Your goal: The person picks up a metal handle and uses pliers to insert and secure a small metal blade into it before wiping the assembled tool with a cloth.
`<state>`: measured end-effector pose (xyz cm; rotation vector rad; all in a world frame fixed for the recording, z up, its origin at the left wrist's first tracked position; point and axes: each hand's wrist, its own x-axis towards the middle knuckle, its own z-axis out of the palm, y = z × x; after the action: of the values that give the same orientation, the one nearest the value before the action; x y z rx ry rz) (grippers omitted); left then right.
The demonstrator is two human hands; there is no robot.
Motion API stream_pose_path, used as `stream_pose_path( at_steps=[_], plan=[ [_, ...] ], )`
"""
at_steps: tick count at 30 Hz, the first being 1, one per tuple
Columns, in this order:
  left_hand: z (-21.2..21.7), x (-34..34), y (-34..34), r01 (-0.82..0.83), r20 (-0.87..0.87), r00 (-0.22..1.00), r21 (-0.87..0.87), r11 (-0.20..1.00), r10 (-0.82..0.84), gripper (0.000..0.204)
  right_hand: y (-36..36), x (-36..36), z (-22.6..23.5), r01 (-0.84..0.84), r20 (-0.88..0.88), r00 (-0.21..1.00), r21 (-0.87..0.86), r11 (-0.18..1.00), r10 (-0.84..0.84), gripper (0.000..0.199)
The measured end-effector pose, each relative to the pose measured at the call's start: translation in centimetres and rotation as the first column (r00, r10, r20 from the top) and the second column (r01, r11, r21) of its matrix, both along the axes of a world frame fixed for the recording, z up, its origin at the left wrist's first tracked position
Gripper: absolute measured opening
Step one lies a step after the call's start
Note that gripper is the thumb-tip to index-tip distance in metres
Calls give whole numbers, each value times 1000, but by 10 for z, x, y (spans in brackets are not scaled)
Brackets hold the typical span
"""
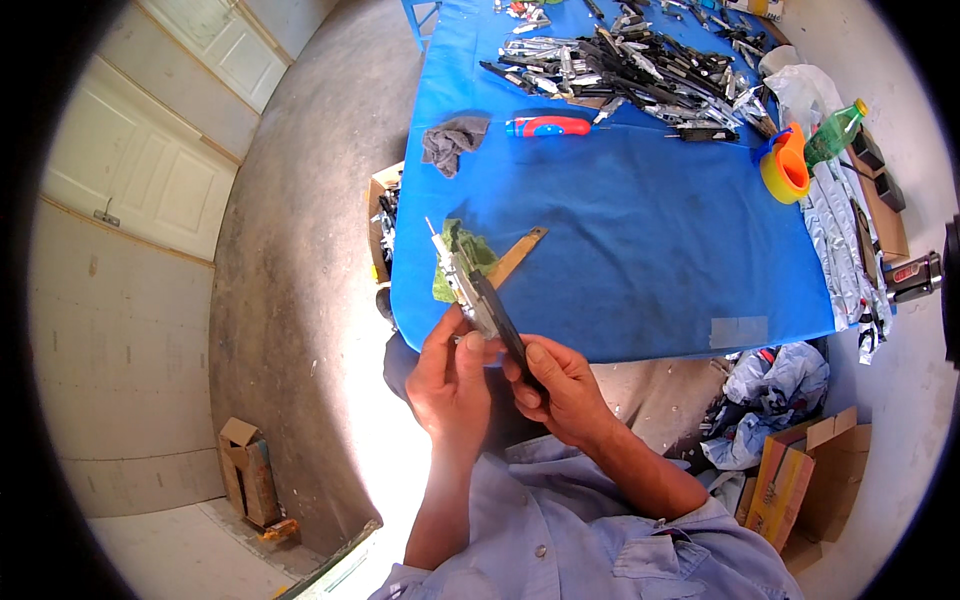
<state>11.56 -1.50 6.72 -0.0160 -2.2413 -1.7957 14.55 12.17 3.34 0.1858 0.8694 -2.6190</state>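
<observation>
A long, narrow mechanism (pixel 484 297), silver metal on one side and black on the other, is held in both hands above the near left edge of the blue-covered table. A thin rod sticks out of its far end, and it slants up to the left. My left hand (pixel 450 385) has its fingers and thumb closed on the silver side. Around the black near end wrap the fingers of my right hand (pixel 560 388). Just beyond the part lie a crumpled green cloth (pixel 470 246) and a flat yellowish strip (pixel 519 256), both partly hidden behind it.
A large pile of black and silver parts (pixel 640 75) covers the table's far side. Nearer are a grey cloth (pixel 455 143) and a red-and-blue tool (pixel 550 126). At right stand tape rolls (pixel 786 180) and a green bottle (pixel 835 132). Cardboard boxes (pixel 785 490) sit on the floor.
</observation>
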Motion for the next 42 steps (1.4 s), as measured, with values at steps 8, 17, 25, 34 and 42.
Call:
stream_pose_path(
  at_steps=[8,17,25,34,42],
  plan=[
    [2,0,-1,-8,19,1000,-111,994,10,34,-2,0,-5,12,-6,1000,34,999,-12,39],
    [-1,-2,-3,38,-9,999,-140,989,-39,35,1,1,-6,16,-29,999,133,991,-12,39],
    [-14,-8,-8,82,152,982,205,975,-114,32,12,-1,0,68,-4,998,223,972,-68,38],
    [-30,-20,4,99,213,958,385,917,-193,31,48,-8,7,394,-337,917,676,623,-214,33],
    [-41,-21,1,84,272,951,233,969,-148,26,112,-14,19,643,-645,764,763,-65,-23,26]
  ],
)
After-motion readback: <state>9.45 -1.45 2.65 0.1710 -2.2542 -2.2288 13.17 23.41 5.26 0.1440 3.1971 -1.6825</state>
